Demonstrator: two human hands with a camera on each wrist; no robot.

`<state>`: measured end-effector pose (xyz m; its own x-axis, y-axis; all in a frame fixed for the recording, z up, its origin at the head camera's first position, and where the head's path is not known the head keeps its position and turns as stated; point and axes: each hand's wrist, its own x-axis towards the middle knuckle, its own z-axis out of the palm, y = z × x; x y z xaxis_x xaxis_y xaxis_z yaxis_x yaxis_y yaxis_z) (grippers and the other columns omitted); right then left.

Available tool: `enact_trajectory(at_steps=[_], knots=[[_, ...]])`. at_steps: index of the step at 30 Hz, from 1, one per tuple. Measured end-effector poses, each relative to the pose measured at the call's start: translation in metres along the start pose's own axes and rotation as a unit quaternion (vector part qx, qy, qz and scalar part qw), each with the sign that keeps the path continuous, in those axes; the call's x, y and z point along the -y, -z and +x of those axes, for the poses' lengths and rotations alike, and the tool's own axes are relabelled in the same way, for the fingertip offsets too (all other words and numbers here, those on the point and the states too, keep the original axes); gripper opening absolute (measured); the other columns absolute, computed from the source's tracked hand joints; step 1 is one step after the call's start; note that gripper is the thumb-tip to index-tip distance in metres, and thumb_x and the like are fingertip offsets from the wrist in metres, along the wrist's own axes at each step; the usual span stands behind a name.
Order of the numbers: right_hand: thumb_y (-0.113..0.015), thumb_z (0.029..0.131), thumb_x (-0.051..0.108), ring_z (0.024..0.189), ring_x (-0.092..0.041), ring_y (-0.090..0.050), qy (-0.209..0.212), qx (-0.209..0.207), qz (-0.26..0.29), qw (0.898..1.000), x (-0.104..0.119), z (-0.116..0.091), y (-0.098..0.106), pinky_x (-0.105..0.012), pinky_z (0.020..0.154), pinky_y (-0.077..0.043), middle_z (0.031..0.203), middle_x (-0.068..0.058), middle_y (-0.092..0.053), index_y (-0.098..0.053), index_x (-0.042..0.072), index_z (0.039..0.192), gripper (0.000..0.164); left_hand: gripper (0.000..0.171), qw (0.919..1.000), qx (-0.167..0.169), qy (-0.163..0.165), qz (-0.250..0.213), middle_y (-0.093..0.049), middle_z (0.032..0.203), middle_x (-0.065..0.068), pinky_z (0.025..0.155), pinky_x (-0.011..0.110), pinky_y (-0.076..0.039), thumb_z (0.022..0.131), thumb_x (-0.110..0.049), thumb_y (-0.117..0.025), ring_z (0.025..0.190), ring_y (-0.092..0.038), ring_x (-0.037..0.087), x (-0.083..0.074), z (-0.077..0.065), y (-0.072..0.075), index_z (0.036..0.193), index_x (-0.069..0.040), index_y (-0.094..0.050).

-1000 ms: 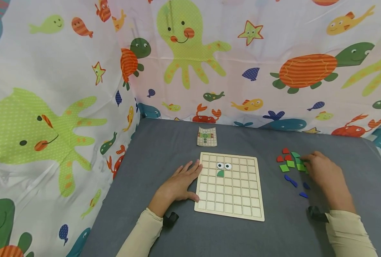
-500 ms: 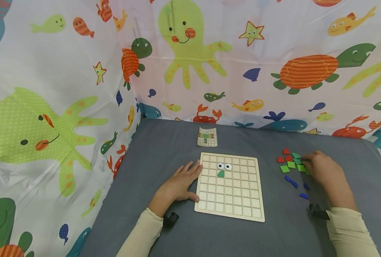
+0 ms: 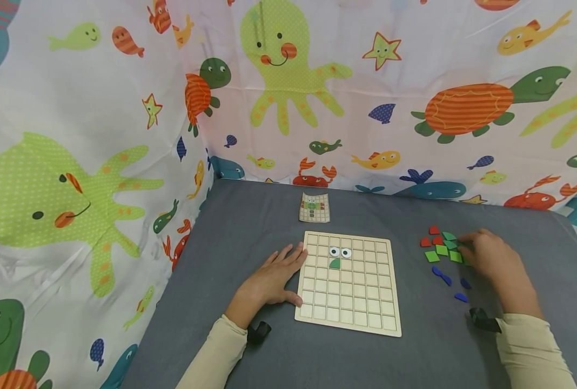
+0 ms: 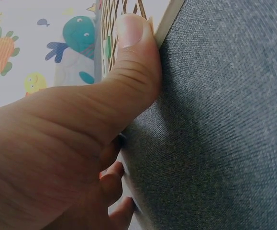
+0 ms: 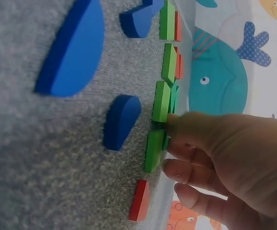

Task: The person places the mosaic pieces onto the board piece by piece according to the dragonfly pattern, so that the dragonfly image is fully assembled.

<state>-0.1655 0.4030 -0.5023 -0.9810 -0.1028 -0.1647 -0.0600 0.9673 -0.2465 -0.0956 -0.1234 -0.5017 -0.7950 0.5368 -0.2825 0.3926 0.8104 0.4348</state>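
Tiles [image 5: 161,101] in green lie on the desk [image 3: 356,362] at the right grip [image 3: 495,260]; they look light, stiff and hard to break, best pinched by opposite edges. Whether that grip is closed on one, I cannot tell. The left grip [image 3: 271,275], fingers spread, rests at the left edge of the gridded board [image 3: 359,289]. Only the right wrist view shows a red tile [image 5: 139,201] right of the green ones; only the head view, the printed card [image 3: 314,216].

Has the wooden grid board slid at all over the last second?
No. In the head view, the board keeps its place against the printed red crab on the back curtain, with the left hand at its left edge throughout.
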Motion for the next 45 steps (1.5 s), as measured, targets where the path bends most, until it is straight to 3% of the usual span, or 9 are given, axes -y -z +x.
enact_trajectory(at_steps=[8, 17, 21, 25, 29, 32, 38, 45], knots=[[-0.077, 0.095, 0.023, 0.099, -0.046, -0.058, -0.019, 0.029, 0.015, 0.999, -0.001, 0.005, 0.001, -0.071, 0.084, -0.049, 0.114, -0.034, -0.059, -0.065, -0.012, 0.126, 0.049, 0.119, 1.0000, 0.001, 0.001, 0.001, -0.006, 0.178, 0.005, 0.131, 0.055, -0.011, 0.081, -0.049, -0.085, 0.165, -0.005, 0.031, 0.001, -0.002, 0.001, 0.172, -0.015, -0.015], [-0.077, 0.094, 0.026, 0.099, -0.047, -0.061, -0.003, -0.019, 0.026, 0.999, 0.006, -0.006, 0.001, -0.070, 0.080, -0.049, 0.113, -0.032, -0.061, -0.064, -0.012, 0.122, 0.049, 0.120, 1.0000, 0.006, 0.000, 0.004, -0.006, 0.179, 0.004, 0.131, 0.055, -0.011, 0.081, -0.049, -0.085, 0.165, -0.005, 0.031, 0.000, -0.001, 0.001, 0.172, -0.015, -0.015], [-0.073, 0.097, 0.026, 0.106, -0.052, -0.061, 0.025, -0.058, 0.032, 0.997, 0.035, -0.016, 0.007, -0.072, 0.082, -0.049, 0.120, -0.034, -0.060, -0.065, -0.009, 0.124, 0.045, 0.120, 0.9999, 0.007, 0.002, 0.007, -0.005, 0.179, 0.003, 0.131, 0.055, -0.010, 0.081, -0.049, -0.085, 0.165, -0.004, 0.031, 0.000, 0.000, 0.001, 0.172, -0.016, -0.014], [-0.073, 0.097, 0.027, 0.104, -0.048, -0.062, 0.046, -0.083, 0.039, 0.995, 0.076, -0.022, 0.009, -0.069, 0.080, -0.051, 0.127, -0.032, -0.058, -0.064, -0.006, 0.126, 0.044, 0.120, 0.9999, 0.008, 0.005, 0.010, -0.005, 0.179, 0.003, 0.131, 0.055, -0.011, 0.081, -0.049, -0.085, 0.165, -0.004, 0.030, 0.000, -0.001, 0.002, 0.172, -0.015, -0.014], [-0.076, 0.095, 0.022, 0.087, -0.033, -0.063, 0.102, -0.132, 0.040, 0.985, 0.113, -0.027, 0.004, -0.055, 0.067, -0.054, 0.119, -0.024, -0.062, -0.068, 0.000, 0.121, 0.035, 0.119, 0.9999, 0.009, 0.006, 0.008, -0.005, 0.179, 0.004, 0.131, 0.055, -0.011, 0.081, -0.048, -0.085, 0.165, -0.005, 0.031, -0.001, -0.001, 0.002, 0.172, -0.015, -0.014], [-0.077, 0.094, 0.018, 0.076, -0.023, -0.060, 0.152, -0.159, 0.038, 0.975, 0.135, -0.029, -0.001, -0.042, 0.057, -0.050, 0.111, -0.018, -0.065, -0.070, 0.003, 0.117, 0.029, 0.120, 0.9999, 0.009, 0.008, 0.008, -0.005, 0.179, 0.003, 0.131, 0.055, -0.011, 0.081, -0.049, -0.084, 0.165, -0.005, 0.031, -0.002, -0.001, 0.001, 0.172, -0.016, -0.014], [-0.078, 0.093, 0.017, 0.077, -0.018, -0.062, 0.217, -0.157, 0.043, 0.963, 0.174, -0.032, -0.016, -0.035, 0.058, -0.052, 0.110, -0.013, -0.068, -0.071, 0.003, 0.115, 0.027, 0.120, 0.9998, 0.006, 0.012, 0.011, -0.005, 0.179, 0.003, 0.131, 0.054, -0.011, 0.081, -0.050, -0.085, 0.165, -0.004, 0.030, -0.001, -0.001, 0.000, 0.172, -0.016, -0.013], [-0.081, 0.091, 0.013, 0.082, -0.016, -0.066, 0.280, -0.156, 0.029, 0.947, 0.202, -0.030, -0.041, -0.033, 0.062, -0.056, 0.104, -0.008, -0.069, -0.071, 0.002, 0.114, 0.028, 0.120, 0.9999, 0.006, 0.008, 0.008, -0.005, 0.179, 0.003, 0.131, 0.054, -0.011, 0.081, -0.049, -0.084, 0.165, -0.005, 0.030, -0.001, -0.001, 0.000, 0.172, -0.016, -0.014]])
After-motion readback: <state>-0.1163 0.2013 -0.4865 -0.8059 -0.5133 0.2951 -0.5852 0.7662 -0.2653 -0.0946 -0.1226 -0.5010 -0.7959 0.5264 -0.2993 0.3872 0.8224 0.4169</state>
